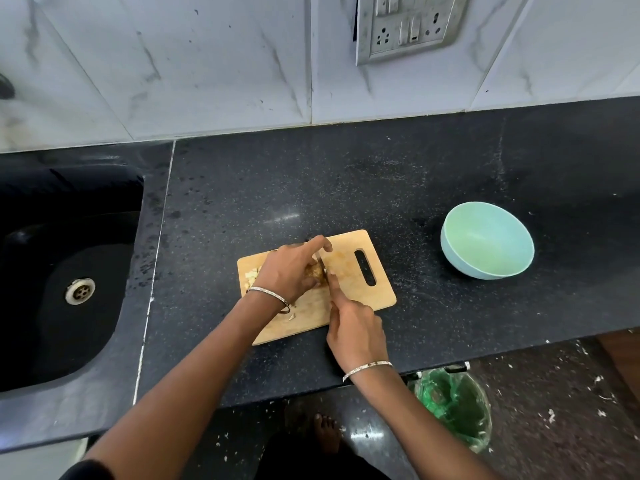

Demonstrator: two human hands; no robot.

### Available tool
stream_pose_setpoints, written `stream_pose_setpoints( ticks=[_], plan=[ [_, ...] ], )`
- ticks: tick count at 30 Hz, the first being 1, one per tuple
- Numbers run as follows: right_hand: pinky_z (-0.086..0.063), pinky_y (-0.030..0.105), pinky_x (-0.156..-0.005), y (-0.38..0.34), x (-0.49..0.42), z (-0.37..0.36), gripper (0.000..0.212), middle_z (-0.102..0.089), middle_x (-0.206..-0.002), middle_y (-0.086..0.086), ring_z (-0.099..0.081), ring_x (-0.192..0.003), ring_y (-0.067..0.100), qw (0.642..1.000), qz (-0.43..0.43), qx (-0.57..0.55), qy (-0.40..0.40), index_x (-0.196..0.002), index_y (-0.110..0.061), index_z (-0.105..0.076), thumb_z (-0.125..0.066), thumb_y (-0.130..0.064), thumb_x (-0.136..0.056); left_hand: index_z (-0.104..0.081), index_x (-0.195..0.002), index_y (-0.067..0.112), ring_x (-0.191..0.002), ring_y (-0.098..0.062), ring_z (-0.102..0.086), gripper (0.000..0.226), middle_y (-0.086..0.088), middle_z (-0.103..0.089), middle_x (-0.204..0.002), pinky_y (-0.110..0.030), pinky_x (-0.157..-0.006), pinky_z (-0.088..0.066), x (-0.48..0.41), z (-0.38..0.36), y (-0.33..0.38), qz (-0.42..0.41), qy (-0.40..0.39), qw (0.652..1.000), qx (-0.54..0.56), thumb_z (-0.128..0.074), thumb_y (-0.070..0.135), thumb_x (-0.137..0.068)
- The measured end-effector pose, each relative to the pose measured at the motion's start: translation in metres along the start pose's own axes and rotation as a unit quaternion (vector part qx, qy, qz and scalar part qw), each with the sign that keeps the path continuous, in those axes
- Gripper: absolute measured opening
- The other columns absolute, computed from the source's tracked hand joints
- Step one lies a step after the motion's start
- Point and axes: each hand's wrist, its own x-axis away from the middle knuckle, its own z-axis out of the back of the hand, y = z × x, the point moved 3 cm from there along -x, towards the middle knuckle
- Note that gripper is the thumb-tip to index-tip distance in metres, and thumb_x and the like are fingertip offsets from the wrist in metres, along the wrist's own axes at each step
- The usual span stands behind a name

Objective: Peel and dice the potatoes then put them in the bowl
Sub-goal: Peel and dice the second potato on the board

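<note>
wooden cutting board (381, 292) lies on the black desk (346, 188); on it your left hand (291, 271) grips the potato (314, 271) with curled fingers, the index finger stretched forward over the knife (320, 259). your right hand (356, 334) holds the knife with its fingers closed round the hidden handle and the index finger laid along the blade's back, the blade set against the potato's right side. diced pieces (252, 273) lie at the board's left edge, and the pale blue-green bowl (485, 237) stands on the desk to the right, well apart from the board.

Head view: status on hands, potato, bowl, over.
Left hand holds potato on cutting board; right hand grips knife, blade on potato. Few cut bits at board's left edge. Bowl empty, right of board. Nothing blocks it.
</note>
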Motion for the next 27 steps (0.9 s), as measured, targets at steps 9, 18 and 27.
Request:
stream_pose_setpoints(
  ticks=[9,18,27],
  plan=[
    [-0.052,0.043,-0.077,0.006,0.007,-0.007,0.069,-0.067,-0.09,0.007,-0.066,-0.088,0.032,1.0,0.004,0.009,0.005,-0.154,-0.048,-0.006,-0.042,-0.024,-0.1,-0.04,-0.124,0.041,-0.084,-0.014,-0.057,0.055,0.007,-0.042,-0.109,-0.028,-0.066,-0.04,-0.006,0.002,0.0,-0.015,-0.042,0.997,-0.06,-0.072,0.031,-0.081],
    [-0.052,0.043,-0.077,-0.002,0.009,-0.005,0.074,-0.067,-0.099,0.01,-0.065,-0.094,0.035,0.999,-0.014,0.051,0.001,-0.154,-0.047,-0.001,-0.045,-0.023,-0.1,-0.061,-0.103,0.043,-0.078,-0.021,-0.06,0.027,0.004,-0.027,-0.133,-0.038,-0.075,-0.054,-0.009,0.008,0.008,-0.058,-0.073,0.99,-0.104,-0.07,0.028,-0.083],
    [-0.052,0.043,-0.076,0.0,0.011,-0.003,0.081,-0.065,-0.098,0.01,-0.065,-0.094,0.034,0.997,-0.016,0.075,-0.015,-0.154,-0.046,0.003,-0.048,-0.02,-0.098,-0.07,-0.096,0.035,-0.092,-0.018,-0.062,0.026,0.006,-0.02,-0.151,-0.026,-0.072,-0.041,-0.024,0.012,0.013,-0.054,-0.147,0.982,-0.103,-0.077,0.02,-0.076]
  ],
)
